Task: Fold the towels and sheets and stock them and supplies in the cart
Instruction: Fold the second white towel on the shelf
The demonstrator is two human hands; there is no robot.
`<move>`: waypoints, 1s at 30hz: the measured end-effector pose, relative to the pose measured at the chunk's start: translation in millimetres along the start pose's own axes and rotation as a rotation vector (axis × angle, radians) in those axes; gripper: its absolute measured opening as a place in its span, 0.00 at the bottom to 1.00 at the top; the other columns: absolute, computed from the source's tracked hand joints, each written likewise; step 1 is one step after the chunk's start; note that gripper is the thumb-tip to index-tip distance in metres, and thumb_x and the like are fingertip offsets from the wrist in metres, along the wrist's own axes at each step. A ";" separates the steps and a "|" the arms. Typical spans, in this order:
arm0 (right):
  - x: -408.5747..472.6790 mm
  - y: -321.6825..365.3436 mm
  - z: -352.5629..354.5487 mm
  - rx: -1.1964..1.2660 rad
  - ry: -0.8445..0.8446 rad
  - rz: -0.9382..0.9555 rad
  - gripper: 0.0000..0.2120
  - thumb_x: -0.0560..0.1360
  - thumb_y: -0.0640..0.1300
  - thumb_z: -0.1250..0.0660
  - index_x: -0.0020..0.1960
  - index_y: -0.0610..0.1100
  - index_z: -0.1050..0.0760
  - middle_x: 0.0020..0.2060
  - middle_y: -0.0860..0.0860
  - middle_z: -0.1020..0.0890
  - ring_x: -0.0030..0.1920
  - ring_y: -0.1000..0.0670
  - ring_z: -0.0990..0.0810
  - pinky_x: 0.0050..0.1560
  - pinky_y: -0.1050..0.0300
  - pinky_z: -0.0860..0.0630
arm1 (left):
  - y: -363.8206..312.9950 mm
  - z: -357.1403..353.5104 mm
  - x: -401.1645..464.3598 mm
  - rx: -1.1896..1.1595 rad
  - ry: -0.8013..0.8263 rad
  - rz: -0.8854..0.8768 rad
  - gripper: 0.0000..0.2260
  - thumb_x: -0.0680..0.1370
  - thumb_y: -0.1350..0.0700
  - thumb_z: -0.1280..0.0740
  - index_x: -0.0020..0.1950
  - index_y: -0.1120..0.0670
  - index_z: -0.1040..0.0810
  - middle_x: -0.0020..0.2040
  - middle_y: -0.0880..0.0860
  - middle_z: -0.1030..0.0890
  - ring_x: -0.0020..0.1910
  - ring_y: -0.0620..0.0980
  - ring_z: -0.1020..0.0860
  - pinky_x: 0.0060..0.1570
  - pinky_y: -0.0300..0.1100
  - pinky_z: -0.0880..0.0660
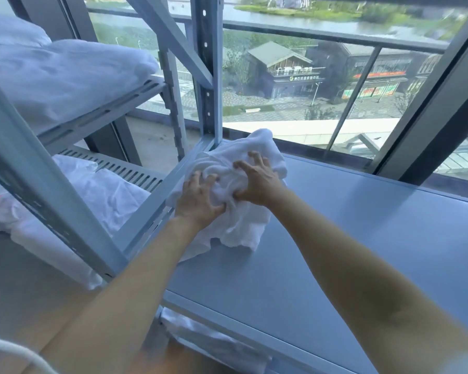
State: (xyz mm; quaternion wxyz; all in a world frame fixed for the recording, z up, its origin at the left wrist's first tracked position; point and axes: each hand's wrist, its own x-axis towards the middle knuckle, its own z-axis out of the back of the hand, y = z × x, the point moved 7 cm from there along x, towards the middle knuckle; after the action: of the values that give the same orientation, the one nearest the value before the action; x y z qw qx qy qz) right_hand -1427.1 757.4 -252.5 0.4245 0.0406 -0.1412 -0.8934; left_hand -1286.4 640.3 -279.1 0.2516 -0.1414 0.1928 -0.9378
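Bunching a white towel [238, 201] against the far left corner of a pale blue tabletop [349, 238], both hands press into the cloth from above. The left hand [197, 201] has its fingers [200, 179] curled into the folds near the left edge; the right hand [257, 182] has its fingers [254, 157] spread and clawed into the crown of the heap, thumb tucked under a ridge. Both sets of fingers are partly closed and gripping towel fabric, not lying flat.

The towel sits crumpled, touching the upright post [208, 76] of the shelving rack [103, 114] that adjoins the tabletop, with one lobe rising toward the window [335, 90] and a loose flap trailing toward the near edge. On the rack shelves, other white linens [52, 76] lie stacked.

Handling judgement: the cloth looks light, soft and limp, with no stiffness to hold a shape; it should not slip on skin, yet it will sag wherever unsupported. Two adjacent corners, or one hem, would be the sound places to take hold, but none can be identified in the heap.

Orientation: in this state the mass runs roughly from the far left corner toward the near edge; its true long axis cannot be told until it is spread.
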 end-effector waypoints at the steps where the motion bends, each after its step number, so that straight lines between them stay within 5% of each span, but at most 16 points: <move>1: -2.3 1.1 -1.3 0.018 -0.044 0.023 0.31 0.67 0.58 0.25 0.67 0.60 0.32 0.74 0.49 0.42 0.72 0.38 0.37 0.62 0.37 0.25 | 0.1 0.7 -0.9 0.000 -0.028 -0.019 0.30 0.72 0.41 0.26 0.71 0.48 0.28 0.73 0.58 0.34 0.70 0.63 0.32 0.65 0.58 0.27; 5: -17.5 9.1 3.2 0.149 -0.205 0.134 0.13 0.71 0.45 0.28 0.52 0.46 0.28 0.55 0.48 0.33 0.51 0.42 0.28 0.49 0.48 0.24 | -8.0 15.7 -6.4 -0.058 -0.192 -0.140 0.12 0.75 0.55 0.27 0.56 0.56 0.21 0.58 0.57 0.26 0.55 0.59 0.24 0.48 0.52 0.21; 9: -36.7 10.7 33.9 0.180 -0.376 0.178 0.09 0.71 0.38 0.30 0.48 0.40 0.27 0.48 0.48 0.30 0.41 0.44 0.29 0.36 0.56 0.34 | -31.6 49.3 -9.8 -0.126 -0.318 -0.240 0.05 0.74 0.64 0.27 0.45 0.58 0.23 0.47 0.55 0.26 0.42 0.54 0.24 0.41 0.51 0.21; 14: -67.8 -1.1 93.1 0.215 -0.555 0.177 0.10 0.69 0.35 0.32 0.50 0.39 0.26 0.50 0.45 0.27 0.45 0.46 0.29 0.41 0.52 0.28 | -74.8 84.9 -14.4 -0.163 -0.387 -0.351 0.05 0.76 0.60 0.27 0.49 0.57 0.21 0.49 0.54 0.24 0.45 0.53 0.23 0.42 0.47 0.22; 21: -146.2 -27.6 157.7 0.222 -0.692 0.123 0.10 0.69 0.35 0.32 0.49 0.42 0.28 0.50 0.49 0.28 0.47 0.47 0.28 0.46 0.55 0.30 | -136.1 58.8 -32.1 -0.122 -0.194 -0.402 0.34 0.72 0.42 0.26 0.75 0.50 0.29 0.69 0.53 0.28 0.66 0.58 0.28 0.62 0.54 0.27; 30: -307.0 -97.2 162.8 0.111 -0.696 -0.127 0.12 0.71 0.36 0.30 0.51 0.44 0.29 0.51 0.51 0.29 0.49 0.47 0.26 0.45 0.54 0.28 | -240.7 -18.6 -83.5 -0.323 0.014 -0.601 0.16 0.76 0.63 0.32 0.63 0.53 0.20 0.58 0.53 0.20 0.54 0.59 0.19 0.47 0.48 0.22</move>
State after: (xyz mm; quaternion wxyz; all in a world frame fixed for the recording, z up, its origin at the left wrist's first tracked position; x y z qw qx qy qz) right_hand -1335.7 1087.5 -139.1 0.2915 -0.2347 -0.3229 -0.8693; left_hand -1324.1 882.0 -205.5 -0.0628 -0.2237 0.2904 -0.9282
